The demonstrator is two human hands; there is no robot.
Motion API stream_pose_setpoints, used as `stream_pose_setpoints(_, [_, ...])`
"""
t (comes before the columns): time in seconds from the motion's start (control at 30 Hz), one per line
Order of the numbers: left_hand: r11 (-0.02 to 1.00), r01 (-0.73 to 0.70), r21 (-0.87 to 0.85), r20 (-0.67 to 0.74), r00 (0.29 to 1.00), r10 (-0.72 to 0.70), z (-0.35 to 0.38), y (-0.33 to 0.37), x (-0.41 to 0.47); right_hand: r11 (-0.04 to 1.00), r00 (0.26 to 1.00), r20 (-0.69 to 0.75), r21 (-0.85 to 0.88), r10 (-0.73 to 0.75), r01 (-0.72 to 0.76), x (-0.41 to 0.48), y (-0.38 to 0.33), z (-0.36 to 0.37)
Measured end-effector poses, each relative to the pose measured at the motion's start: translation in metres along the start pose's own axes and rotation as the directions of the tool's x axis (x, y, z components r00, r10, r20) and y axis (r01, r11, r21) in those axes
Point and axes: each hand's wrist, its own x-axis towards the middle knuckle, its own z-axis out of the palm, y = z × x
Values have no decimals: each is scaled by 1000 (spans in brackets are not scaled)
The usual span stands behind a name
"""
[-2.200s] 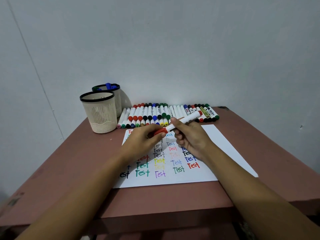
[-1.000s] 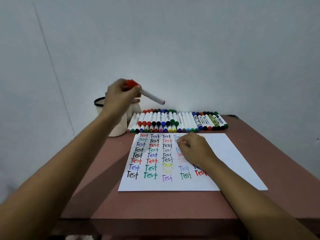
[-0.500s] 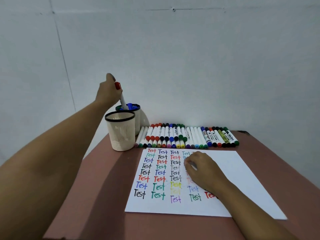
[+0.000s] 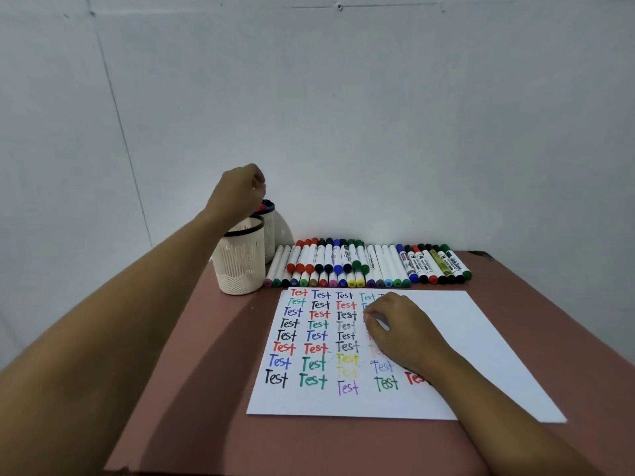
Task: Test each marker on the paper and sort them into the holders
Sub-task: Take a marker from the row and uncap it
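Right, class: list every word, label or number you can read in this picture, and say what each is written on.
"Test": handwritten repeatedly in columns on the paper, in black, red, green, blue, yellow and purple.
Printed labels on the marker barrels: too blurred to read.
Small print on the marker caps: too small to read.

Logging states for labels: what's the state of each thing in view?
rear holder: upright, markers inside
front holder: upright, contents hidden
marker row: lying, capped
paper: flat, partly written
left hand: above rear holder, fingers curled, nothing visibly held
right hand: resting on paper, relaxed
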Motion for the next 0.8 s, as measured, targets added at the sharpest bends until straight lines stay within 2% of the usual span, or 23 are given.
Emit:
stream_pose_setpoints(0.13, [985,-113,-126,-42,993,109,-5,37,-37,999,1000,30,-32,-5,6,-1,-4,-1])
stream_pose_setpoints(0.27, [978,-166,-127,196,962,189,17,54,-92,999,997,77,-52,-7,11,-1,-6,-3])
stream_pose_setpoints(0.37, [990,-116,-77,386,912,137,44,42,-127,997,992,122,-75,-23,33,-4,-10,-4])
stream_pose_setpoints(0.47, [998,-49,-45,486,872,65,63,29,-144,990,983,182,-128,-26,50,-2,-13,-10])
stream_pose_setpoints(0.53, [999,-29,-40,504,862,45,68,26,-147,988,980,199,-149,-7,37,5,-14,-16])
stream_pose_setpoints(0.8, [999,-18,-49,486,873,40,74,23,-149,972,976,-29,-88,216,-218,72,-2,-13])
